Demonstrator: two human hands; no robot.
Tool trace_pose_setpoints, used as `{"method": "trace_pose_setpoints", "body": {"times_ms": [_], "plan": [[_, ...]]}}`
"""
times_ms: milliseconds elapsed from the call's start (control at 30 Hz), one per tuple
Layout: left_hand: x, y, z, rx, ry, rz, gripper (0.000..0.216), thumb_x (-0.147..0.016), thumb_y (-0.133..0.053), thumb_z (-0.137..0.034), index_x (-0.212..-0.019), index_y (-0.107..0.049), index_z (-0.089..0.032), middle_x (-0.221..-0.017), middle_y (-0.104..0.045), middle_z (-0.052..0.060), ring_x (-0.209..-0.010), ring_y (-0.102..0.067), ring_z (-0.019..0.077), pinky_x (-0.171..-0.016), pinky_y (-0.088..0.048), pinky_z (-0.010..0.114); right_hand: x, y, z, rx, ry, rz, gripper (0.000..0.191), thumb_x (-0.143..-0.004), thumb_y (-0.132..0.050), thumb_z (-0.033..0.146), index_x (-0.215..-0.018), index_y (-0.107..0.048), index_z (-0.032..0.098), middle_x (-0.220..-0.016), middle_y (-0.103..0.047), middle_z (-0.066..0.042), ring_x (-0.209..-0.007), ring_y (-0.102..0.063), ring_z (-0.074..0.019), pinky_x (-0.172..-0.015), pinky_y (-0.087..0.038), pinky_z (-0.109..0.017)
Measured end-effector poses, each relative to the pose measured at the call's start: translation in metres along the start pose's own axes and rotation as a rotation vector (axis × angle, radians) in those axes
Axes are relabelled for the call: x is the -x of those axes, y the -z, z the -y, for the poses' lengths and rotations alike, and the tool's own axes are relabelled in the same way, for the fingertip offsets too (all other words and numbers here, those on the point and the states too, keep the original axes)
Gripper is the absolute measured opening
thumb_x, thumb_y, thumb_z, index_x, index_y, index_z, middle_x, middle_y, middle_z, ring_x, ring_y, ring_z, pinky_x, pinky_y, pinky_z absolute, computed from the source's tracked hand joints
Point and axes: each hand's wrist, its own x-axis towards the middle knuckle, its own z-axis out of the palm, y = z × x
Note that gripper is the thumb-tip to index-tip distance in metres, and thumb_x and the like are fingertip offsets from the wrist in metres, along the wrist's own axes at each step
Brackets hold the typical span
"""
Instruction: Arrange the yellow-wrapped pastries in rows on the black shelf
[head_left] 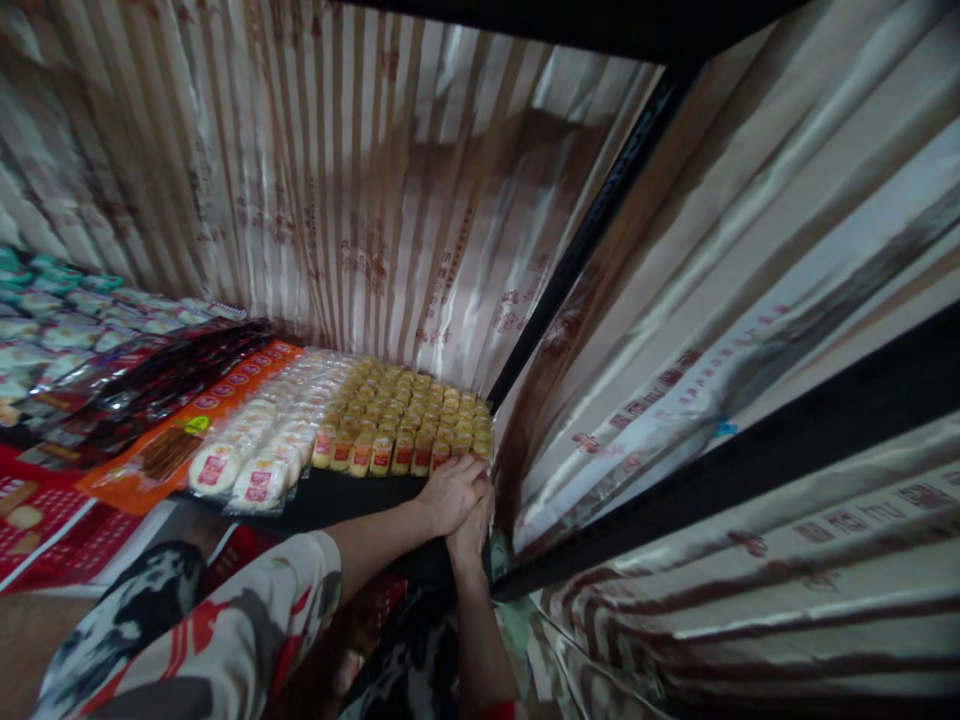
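My left hand (452, 494) and my right hand (474, 526) are close together at the front right corner of a block of small yellow packaged cakes (405, 410). These stand in tight rows, and red labels show on the front ones. The fingers of both hands are bent and closed against the end of the rows. Whatever is between them is hidden behind the hands. Left of the yellow cakes are rows of round white cakes in clear wrappers (259, 480), with red print on their fronts.
An orange snack packet (169, 450) and dark shiny packets (180, 365) lie farther left, beside many white and green packets (82, 315). Printed plastic sheeting (360, 200) hangs behind and to the right. A black post (585, 240) rises by the corner, and a black bar (750, 440) crosses at right.
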Motion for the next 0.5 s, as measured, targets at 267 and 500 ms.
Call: {"method": "trace_pose_setpoints", "body": {"times_ms": [267, 500], "plan": [[0.137, 0.014, -0.014, 0.265, 0.184, -0.311, 0.029, -0.077, -0.038, -0.006, -0.089, -0.062, -0.018, -0.095, -0.061, 0.006, -0.094, -0.049, 0.0172, -0.083, -0.046, 0.031, 0.025, 0.020, 0.042, -0.039, -0.009, -0.036, 0.040, -0.082, -0.032, 0.020, -0.114, -0.054, 0.010, -0.125, -0.044, -0.017, -0.118, -0.042, -0.0234, -0.098, -0.035, -0.040], [0.264, 0.002, 0.020, 0.339, 0.973, 0.052, 0.028, -0.077, -0.036, -0.005, -0.079, -0.062, -0.016, -0.091, -0.063, 0.006, -0.091, -0.055, 0.0147, -0.085, -0.042, 0.027, 0.124, -0.002, 0.106, -0.317, 0.075, 0.412, 0.033, -0.088, -0.033, 0.026, -0.114, -0.053, 0.017, -0.096, -0.063, -0.008, -0.087, -0.060, -0.0150, -0.083, -0.046, -0.030]]}}
